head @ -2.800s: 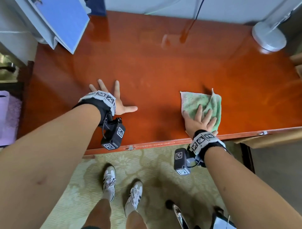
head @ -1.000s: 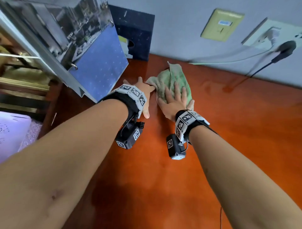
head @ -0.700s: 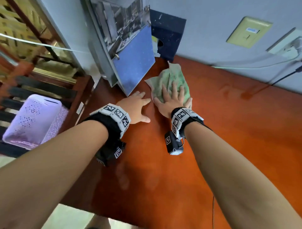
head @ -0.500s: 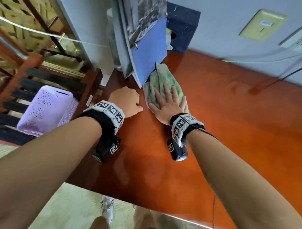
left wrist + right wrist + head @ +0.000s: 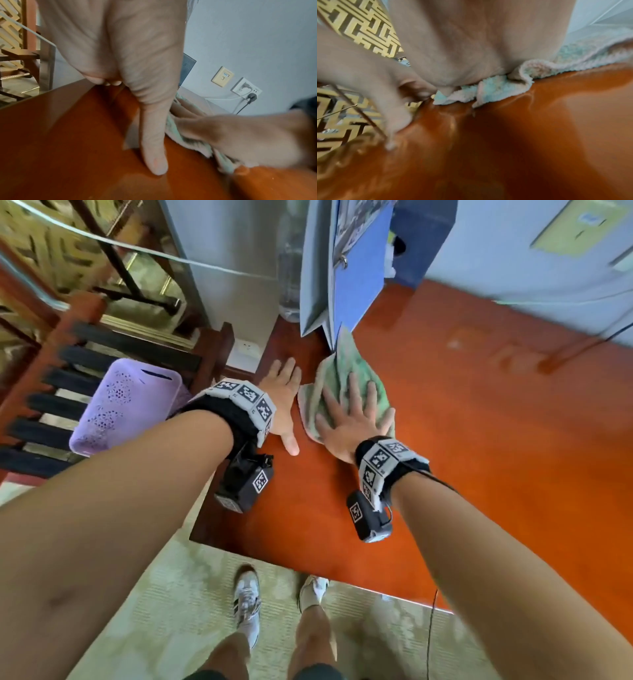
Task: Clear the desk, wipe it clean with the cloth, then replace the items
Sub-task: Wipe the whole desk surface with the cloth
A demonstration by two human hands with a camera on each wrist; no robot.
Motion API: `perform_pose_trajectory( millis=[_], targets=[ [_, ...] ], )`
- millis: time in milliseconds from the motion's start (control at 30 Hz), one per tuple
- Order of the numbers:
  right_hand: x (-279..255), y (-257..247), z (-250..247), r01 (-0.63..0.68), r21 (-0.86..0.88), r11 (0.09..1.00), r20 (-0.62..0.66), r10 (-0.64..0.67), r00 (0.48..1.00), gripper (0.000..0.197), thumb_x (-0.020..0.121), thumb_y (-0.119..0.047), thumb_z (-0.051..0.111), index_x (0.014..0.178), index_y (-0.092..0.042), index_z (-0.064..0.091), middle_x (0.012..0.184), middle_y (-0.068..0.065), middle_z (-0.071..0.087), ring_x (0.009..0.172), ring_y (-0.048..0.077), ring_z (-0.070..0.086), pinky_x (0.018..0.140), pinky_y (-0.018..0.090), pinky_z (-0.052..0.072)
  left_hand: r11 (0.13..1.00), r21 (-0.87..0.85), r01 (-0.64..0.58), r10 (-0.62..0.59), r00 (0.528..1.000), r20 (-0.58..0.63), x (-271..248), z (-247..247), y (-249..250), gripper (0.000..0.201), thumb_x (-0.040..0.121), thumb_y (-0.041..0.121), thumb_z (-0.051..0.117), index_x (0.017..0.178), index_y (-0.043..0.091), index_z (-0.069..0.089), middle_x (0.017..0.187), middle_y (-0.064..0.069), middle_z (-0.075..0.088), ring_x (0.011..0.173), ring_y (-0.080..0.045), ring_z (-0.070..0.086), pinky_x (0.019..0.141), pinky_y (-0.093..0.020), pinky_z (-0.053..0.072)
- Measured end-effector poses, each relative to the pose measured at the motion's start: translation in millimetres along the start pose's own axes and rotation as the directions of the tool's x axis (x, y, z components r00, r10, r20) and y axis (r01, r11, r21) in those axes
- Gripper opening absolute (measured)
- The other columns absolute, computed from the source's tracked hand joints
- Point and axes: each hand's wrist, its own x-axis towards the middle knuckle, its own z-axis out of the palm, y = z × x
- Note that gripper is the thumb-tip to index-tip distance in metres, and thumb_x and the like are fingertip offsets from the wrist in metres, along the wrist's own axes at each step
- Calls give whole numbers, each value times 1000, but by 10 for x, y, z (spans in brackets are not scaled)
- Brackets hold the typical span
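The cloth [image 5: 342, 385], green and crumpled, lies on the orange-brown desk [image 5: 479, 446] near its left rear corner, its far tip touching, or perhaps just under, the blue binder [image 5: 359, 278] that stands there. The right hand [image 5: 352, 419] presses flat on it, fingers straight and spread. Just beside it the left hand [image 5: 282, 402] rests palm down on bare wood, fingers extended, thumb out toward the cloth. A lilac basket [image 5: 126, 405] sits off the desk's left edge.

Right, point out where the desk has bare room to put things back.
Bare desk runs right of the cloth to the wall, and along the near edge. Crowded: the back-left corner, with blue folder, left hand and right hand.
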Motion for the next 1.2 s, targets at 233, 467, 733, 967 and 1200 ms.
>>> perform_pose_trajectory(
  millis=[233, 467, 733, 967, 1200],
  targets=[
    [-311, 231, 169, -139, 65, 988, -54, 143, 988, 57, 94, -64, 21, 142, -61, -9, 154, -15, -34, 142, 20, -33, 109, 63, -18, 999, 28, -37, 38, 999, -4, -93, 116, 22, 139, 61, 50, 84, 151, 10, -14, 156, -11, -25, 145, -31, -17, 117, -49, 14],
    [-684, -140, 476, -42, 18, 999, -39, 42, 998, 59, 95, -62, 22, 146, -55, -7, 154, -14, -35, 141, 20, -35, 109, 63, -20, 999, 40, -17, 18, 1000, -13, -225, 99, 70, 133, 65, 45, 83, 151, 7, -12, 156, -14, -21, 145, -32, -14, 117, -49, 13],
    [-1273, 165, 766, 60, 120, 991, -89, -49, 995, 50, 100, -50, 33, 148, -39, 26, 158, -23, -18, 145, 6, -22, 116, 47, -16, 990, 79, -119, 117, 993, 25, -518, 188, 668, 121, 74, 9, 78, 151, 14, -15, 158, -11, -16, 147, -26, -9, 117, -47, 19],
    [-1631, 581, 875, 4, 183, 983, -146, 24, 989, 50, 98, -47, 41, 146, -38, 30, 160, -19, -7, 146, 6, -13, 117, 46, -9, 979, 98, -179, 169, 980, 103, -705, 281, 1212, 95, 73, 26, 81, 148, 13, 25, 158, -16, 6, 147, -30, 4, 114, -45, 26],
    [-1787, 785, 509, -74, 551, 831, -86, 144, 986, 51, 83, 2, 52, 130, -18, 49, 135, 4, 43, 120, 27, 41, 97, 34, 40, 980, 9, -199, 198, 980, 23, -974, 310, 1608, 28, 74, 32, 75, 79, 7, 65, 87, -8, 61, 76, -24, 57, 62, -31, 44]
  ],
)
